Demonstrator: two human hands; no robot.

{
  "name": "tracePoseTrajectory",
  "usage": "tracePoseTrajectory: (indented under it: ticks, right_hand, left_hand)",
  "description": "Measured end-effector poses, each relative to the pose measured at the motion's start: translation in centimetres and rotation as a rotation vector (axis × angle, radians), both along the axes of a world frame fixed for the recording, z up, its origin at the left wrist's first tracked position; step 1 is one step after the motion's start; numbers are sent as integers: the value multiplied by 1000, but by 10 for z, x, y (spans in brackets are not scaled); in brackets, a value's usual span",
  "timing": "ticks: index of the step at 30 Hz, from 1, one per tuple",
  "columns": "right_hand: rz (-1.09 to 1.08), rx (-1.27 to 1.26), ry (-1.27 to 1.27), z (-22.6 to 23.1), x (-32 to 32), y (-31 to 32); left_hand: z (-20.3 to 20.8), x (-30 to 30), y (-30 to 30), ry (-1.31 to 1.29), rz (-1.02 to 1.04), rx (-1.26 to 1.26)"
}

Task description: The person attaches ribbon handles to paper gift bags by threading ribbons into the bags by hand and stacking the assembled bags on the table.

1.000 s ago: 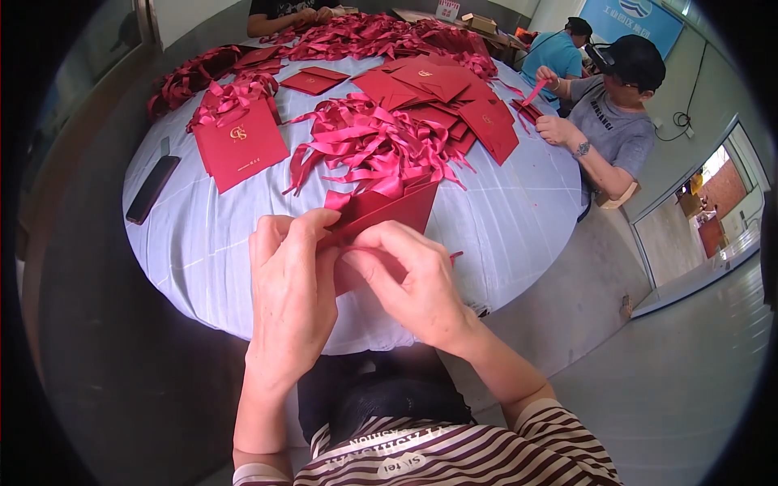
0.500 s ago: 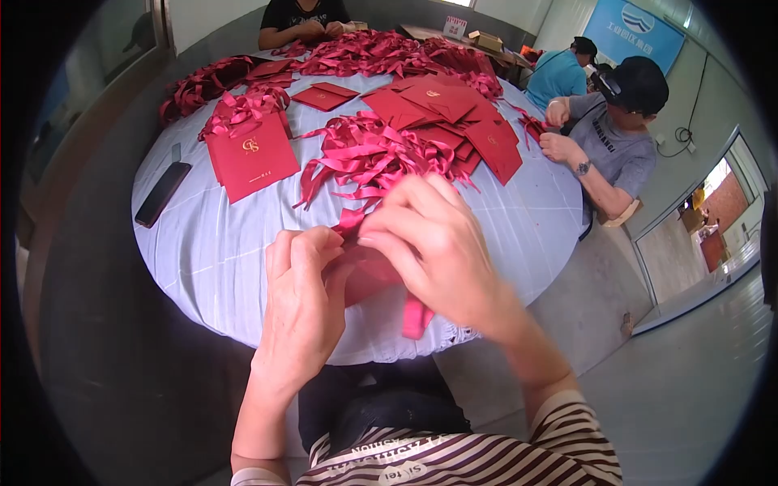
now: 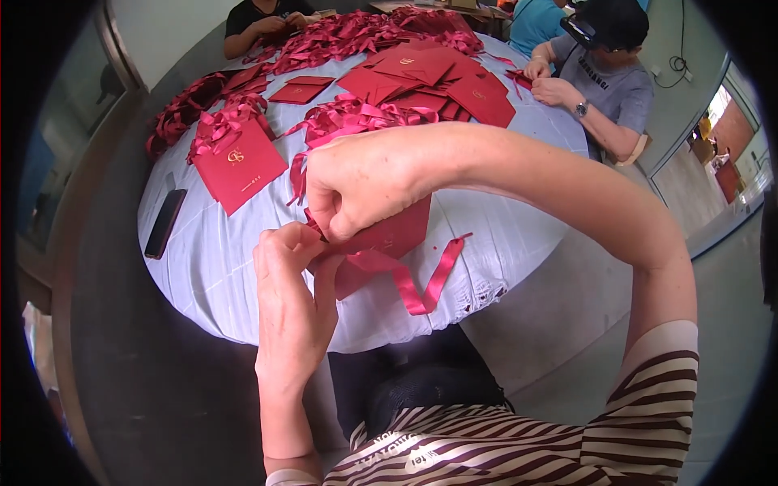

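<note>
My left hand (image 3: 290,296) is closed on the edge of a small red paper bag (image 3: 401,231), thumb on its near face. Over the bag reaches my right hand (image 3: 369,178), bent down at the wrist, its thumb and forefinger pinched at the bag's edge right beside my left fingertips. They seem to grip a ribbon there, though the fingers hide most of it. From the bag a pink-red ribbon (image 3: 417,300) trails onto the white cloth and bends back up to a loose end. My right hand covers part of the bag.
Beyond my hands lies a heap of loose ribbons (image 3: 356,116), with flat red bags (image 3: 478,97) piled behind it. Ribboned bags (image 3: 239,170) and a dark phone (image 3: 164,224) lie at the left of the round table (image 3: 203,275). A co-worker (image 3: 604,89) sits at the right, others farther back.
My right hand has swung left and turned over, its wrist now arched above the bag. The ribbon's tail now lies spread on the cloth. The view has shifted slightly.
</note>
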State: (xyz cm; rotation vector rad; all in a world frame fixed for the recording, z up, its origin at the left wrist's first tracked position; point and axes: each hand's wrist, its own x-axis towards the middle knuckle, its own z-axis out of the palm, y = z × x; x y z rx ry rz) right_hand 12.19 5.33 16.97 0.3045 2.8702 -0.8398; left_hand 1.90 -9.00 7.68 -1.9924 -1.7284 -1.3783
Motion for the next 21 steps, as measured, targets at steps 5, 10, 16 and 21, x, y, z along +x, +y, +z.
tracePoseTrajectory:
  ticks: [5, 10, 16, 21]
  right_hand:
    - [-132, -165, 102, -12, 9, 0]
    - [-240, -322, 277, -23, 13, -1]
    - [-347, -480, 469, -22, 7, 19]
    - [-296, -391, 508, -7, 5, 16]
  left_hand:
    - [3, -1, -1, 5, -23, -27]
    - [7, -2, 1, 16, -21, -74]
    - [9, 1, -4, 25, -69, -86]
    - [8, -1, -1, 69, -53, -66]
